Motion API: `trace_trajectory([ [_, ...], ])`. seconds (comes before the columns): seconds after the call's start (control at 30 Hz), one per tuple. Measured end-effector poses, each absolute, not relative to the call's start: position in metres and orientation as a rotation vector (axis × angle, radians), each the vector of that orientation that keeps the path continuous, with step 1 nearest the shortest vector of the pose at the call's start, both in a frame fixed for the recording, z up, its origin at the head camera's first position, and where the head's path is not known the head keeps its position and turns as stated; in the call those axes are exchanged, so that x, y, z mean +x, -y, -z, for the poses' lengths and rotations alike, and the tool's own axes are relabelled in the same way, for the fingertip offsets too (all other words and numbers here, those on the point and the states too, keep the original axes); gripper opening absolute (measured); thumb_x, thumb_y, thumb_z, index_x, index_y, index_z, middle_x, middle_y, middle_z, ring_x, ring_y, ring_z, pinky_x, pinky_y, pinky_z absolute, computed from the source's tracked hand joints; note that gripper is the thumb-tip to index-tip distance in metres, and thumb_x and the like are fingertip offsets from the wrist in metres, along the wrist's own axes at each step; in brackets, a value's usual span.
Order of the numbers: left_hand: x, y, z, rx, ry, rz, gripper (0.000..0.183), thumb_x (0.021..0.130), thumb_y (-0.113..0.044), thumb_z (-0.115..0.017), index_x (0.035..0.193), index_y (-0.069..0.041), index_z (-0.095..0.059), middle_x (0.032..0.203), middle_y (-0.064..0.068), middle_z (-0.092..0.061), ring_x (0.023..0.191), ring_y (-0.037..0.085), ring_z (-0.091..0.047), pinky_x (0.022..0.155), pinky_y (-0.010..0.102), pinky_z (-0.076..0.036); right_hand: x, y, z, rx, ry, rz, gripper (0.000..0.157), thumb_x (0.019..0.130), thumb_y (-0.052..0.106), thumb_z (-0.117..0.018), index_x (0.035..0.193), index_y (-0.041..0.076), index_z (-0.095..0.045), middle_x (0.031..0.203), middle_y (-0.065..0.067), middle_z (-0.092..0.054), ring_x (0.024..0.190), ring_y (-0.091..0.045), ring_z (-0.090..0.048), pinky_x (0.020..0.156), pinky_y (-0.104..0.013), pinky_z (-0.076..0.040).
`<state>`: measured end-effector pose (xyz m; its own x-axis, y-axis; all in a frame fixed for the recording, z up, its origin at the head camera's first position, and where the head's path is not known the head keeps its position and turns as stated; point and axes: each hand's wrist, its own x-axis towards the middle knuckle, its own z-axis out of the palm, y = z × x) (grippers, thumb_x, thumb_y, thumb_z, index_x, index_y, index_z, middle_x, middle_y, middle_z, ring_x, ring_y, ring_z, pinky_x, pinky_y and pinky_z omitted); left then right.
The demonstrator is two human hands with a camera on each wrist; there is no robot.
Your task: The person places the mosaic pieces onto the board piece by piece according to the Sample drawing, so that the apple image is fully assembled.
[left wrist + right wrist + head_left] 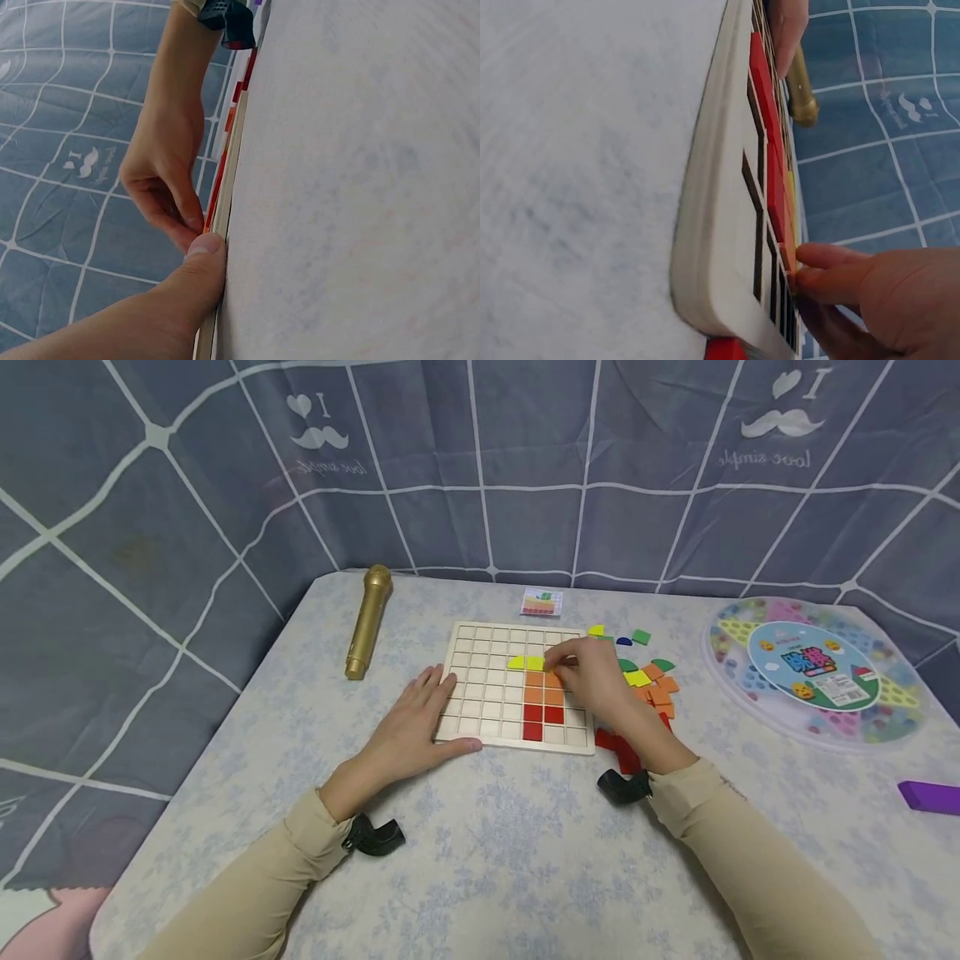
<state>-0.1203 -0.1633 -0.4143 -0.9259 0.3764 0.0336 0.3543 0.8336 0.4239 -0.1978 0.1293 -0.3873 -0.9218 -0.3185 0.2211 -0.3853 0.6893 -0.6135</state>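
Note:
A wooden grid board (482,712) lies on the table with red, orange and yellow tiles in its right half. My left hand (405,727) rests flat over the board's left edge, with the thumb (199,266) along the front edge. My right hand (596,677) reaches over from the right, thumb and forefinger pinched at an orange tile (553,681) beside the yellow tiles (526,662). In the right wrist view its fingertips (810,281) are right at the orange tile's end. Below lie red tiles (533,722) in their squares.
Loose orange tiles (660,696), red tiles (628,758) and green and yellow pieces lie right of the board. Behind it is a small pattern card (542,602). A gold microphone (367,622) lies left; a round clear case (813,672) and a purple block (930,797) are right.

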Motion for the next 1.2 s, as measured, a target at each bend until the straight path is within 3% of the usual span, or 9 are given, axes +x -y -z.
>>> trace_trajectory([
  [0.1, -0.121, 0.164, 0.414, 0.586, -2.952, -0.680, 0.112, 0.091, -0.066, -0.071, 0.168, -0.003, -0.020, 0.175, 0.022, -0.011, 0.165, 0.036, -0.006, 0.135, 0.050, -0.010, -0.198, -0.130, 0.387, 0.602, 2.798, -1.033, 0.014, 0.095, -0.006, -0.073, 0.097, 0.003, -0.083, 0.116, -0.015, -0.079, 0.115, -0.033, -0.074, 0.099, -0.049, -0.061],
  [0.3, -0.121, 0.165, 0.416, 0.579, -2.951, -0.680, 0.112, 0.091, -0.067, -0.070, 0.169, -0.004, -0.019, 0.176, 0.021, -0.010, 0.165, 0.035, -0.005, 0.135, 0.049, -0.009, -0.194, -0.153, 0.380, 0.566, 2.822, -1.025, 0.021, 0.097, -0.003, -0.070, 0.116, 0.000, -0.079, 0.122, -0.019, -0.076, 0.111, -0.038, -0.074, 0.098, -0.053, -0.061],
  [0.53, -0.122, 0.166, 0.415, 0.590, -2.960, -0.682, 0.112, 0.091, -0.066, -0.071, 0.168, -0.003, -0.020, 0.175, 0.022, -0.012, 0.165, 0.036, -0.006, 0.135, 0.050, -0.011, -0.180, -0.203, 0.363, 0.341, 2.913, -0.936, 0.024, 0.098, 0.003, -0.070, 0.120, 0.002, -0.078, 0.123, -0.022, -0.074, 0.106, -0.042, -0.074, 0.094, -0.056, -0.061],
  [0.63, -0.122, 0.167, 0.415, 0.593, -2.957, -0.677, 0.112, 0.091, -0.067, -0.070, 0.168, -0.003, -0.020, 0.175, 0.022, -0.012, 0.165, 0.036, -0.006, 0.135, 0.051, -0.011, -0.176, -0.216, 0.363, 0.267, 2.950, -0.907, 0.024, 0.097, 0.005, -0.072, 0.120, 0.003, -0.077, 0.115, -0.023, -0.074, 0.098, -0.040, -0.072, 0.081, -0.048, -0.065],
  [0.77, -0.123, 0.168, 0.415, 0.573, -2.941, -0.673, 0.112, 0.092, -0.069, -0.068, 0.169, -0.005, -0.018, 0.176, 0.020, -0.010, 0.165, 0.034, -0.005, 0.135, 0.050, -0.010, -0.177, -0.222, 0.367, 0.239, 2.999, -0.845, 0.026, 0.095, 0.004, -0.073, 0.120, 0.001, -0.077, 0.109, -0.024, -0.074, 0.096, -0.037, -0.064, 0.073, -0.035, -0.057],
  [0.93, -0.123, 0.169, 0.415, 0.557, -2.937, -0.677, 0.112, 0.092, -0.070, -0.068, 0.169, -0.006, -0.018, 0.177, 0.019, -0.009, 0.165, 0.033, -0.004, 0.135, 0.049, -0.010, -0.180, -0.222, 0.370, 0.252, 3.031, -0.800, 0.027, 0.096, 0.003, -0.072, 0.122, -0.003, -0.074, 0.112, -0.025, -0.073, 0.101, -0.038, -0.060, 0.085, -0.046, -0.056],
  [1.2, -0.125, 0.164, 0.416, 0.568, -2.933, -0.676, 0.112, 0.091, -0.069, -0.069, 0.169, -0.006, -0.018, 0.176, 0.019, -0.009, 0.165, 0.033, -0.003, 0.135, 0.049, -0.009, -0.180, -0.231, 0.373, 0.211, 3.056, -0.789, 0.028, 0.095, 0.009, -0.077, 0.122, -0.002, -0.074, 0.107, -0.024, -0.073, 0.099, -0.038, -0.062, 0.087, -0.051, -0.056],
])
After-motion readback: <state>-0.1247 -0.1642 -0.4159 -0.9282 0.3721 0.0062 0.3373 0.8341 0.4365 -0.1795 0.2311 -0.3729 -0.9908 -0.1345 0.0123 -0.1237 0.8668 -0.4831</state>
